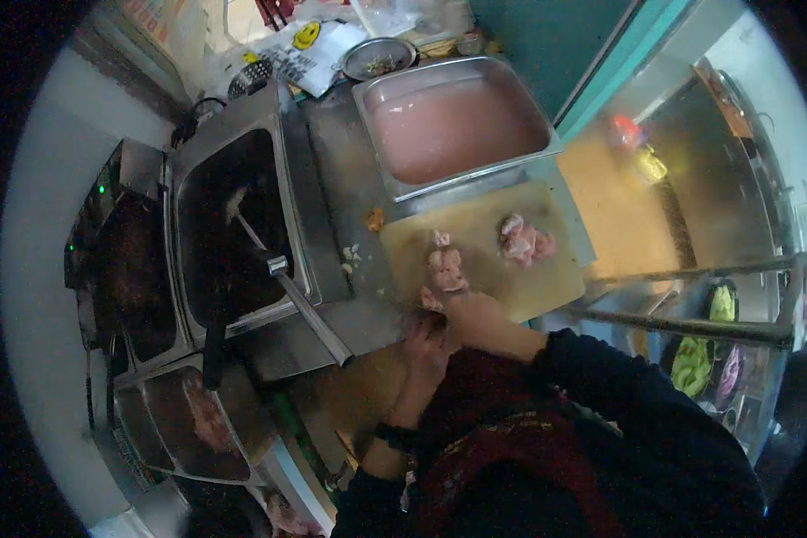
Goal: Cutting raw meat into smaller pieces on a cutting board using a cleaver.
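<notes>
My left hand and my right hand are close together at the near edge of a pale cutting board. Pieces of raw, pale pink meat lie on the board just beyond my right hand, whose fingers are at the nearest piece. Blur and shadow hide the fingers of both hands, and whether they grip anything is unclear. Another small heap of raw meat rests on the board's right part. Behind the board stands a deep steel pan of cloudy pink liquid.
A long-handled steel utensil rests across the rim of a dark well at left. Steel containers, one with meat, stand at lower left. A round bowl sits behind. At right are metal rails and a shelf.
</notes>
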The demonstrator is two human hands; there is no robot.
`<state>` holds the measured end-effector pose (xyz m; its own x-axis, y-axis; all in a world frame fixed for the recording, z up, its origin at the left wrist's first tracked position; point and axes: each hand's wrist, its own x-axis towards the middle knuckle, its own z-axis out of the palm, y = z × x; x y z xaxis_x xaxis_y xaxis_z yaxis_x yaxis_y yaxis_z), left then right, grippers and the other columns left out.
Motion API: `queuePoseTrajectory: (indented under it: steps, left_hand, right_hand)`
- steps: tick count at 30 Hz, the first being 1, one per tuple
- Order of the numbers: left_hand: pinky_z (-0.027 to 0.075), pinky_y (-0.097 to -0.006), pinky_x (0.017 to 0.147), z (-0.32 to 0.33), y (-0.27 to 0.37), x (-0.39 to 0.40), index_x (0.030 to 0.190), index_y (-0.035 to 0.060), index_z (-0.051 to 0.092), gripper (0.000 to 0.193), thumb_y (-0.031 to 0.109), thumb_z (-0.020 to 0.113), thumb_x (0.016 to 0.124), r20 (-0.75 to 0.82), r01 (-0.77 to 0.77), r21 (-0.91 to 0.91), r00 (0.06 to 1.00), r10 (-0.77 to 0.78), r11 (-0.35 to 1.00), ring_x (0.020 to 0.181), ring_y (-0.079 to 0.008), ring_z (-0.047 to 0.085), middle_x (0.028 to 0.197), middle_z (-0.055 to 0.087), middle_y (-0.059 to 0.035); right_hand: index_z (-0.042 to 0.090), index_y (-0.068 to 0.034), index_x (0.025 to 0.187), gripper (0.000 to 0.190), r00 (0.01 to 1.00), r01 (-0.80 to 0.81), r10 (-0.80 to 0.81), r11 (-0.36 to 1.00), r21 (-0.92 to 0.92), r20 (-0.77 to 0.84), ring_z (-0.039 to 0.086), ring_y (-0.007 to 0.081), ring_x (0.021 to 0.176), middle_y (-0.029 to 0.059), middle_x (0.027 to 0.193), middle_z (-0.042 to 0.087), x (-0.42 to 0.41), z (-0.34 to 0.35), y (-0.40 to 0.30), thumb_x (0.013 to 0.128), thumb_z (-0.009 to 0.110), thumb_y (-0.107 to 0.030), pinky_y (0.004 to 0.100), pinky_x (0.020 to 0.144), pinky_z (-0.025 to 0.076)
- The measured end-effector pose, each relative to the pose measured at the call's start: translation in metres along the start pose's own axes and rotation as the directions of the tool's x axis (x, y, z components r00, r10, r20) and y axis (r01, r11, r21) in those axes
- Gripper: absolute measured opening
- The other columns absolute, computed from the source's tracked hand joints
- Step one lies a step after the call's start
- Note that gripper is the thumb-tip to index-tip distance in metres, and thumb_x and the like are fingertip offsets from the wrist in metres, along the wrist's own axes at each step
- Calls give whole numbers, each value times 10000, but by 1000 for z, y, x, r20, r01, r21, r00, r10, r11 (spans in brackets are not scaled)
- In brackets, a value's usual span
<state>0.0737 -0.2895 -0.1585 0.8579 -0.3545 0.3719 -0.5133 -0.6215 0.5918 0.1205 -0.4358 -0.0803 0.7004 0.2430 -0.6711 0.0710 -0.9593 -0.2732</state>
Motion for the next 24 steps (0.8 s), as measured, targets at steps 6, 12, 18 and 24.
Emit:
queuePoseTrajectory:
  steps: [6, 12, 18, 24]
  left_hand:
    - [510, -442, 765, -1, 13, 23, 1013, 25, 660, 181, 92, 616, 851, 55, 59, -56, 997, -56, 997, 942, -367, 592, 1080, 612, -134]
    - [504, -421, 811, -4, 11, 51, 1073, 56, 650, 241, 107, 629, 839, 80, 141, -115, 988, -133, 983, 977, -361, 593, 1131, 603, -111]
    - [477, -442, 845, -3, 4, 89, 1018, 85, 663, 183, 92, 610, 843, 80, -94, -30, 992, 96, 995, 960, -363, 586, 1085, 606, -89]
    - [506, -384, 803, -4, -12, 85, 1053, 102, 685, 224, 140, 660, 834, 113, 264, -169, 962, -248, 949, 874, -302, 636, 995, 672, -107]
  right_hand:
    - [666, -22, 750, 194, 901, 135, -102, 989, 51, -421, 657, 385, 750, 191, 734, 643, -59, 25, 86, 741, 665, -215, 489, 668, 523]
    - [674, -18, 792, 265, 932, -84, 164, 966, 246, -325, 631, 421, 743, 238, 765, 638, -84, 25, 126, 841, 630, -274, 479, 677, 511]
    - [695, -40, 835, 215, 887, -55, 180, 956, 290, -425, 627, 415, 721, 233, 758, 634, -94, 36, 136, 827, 651, -251, 467, 666, 513]
    - [686, -32, 802, 240, 881, -31, 220, 910, 413, -419, 635, 409, 698, 217, 741, 645, -93, 39, 125, 826, 634, -265, 476, 661, 519]
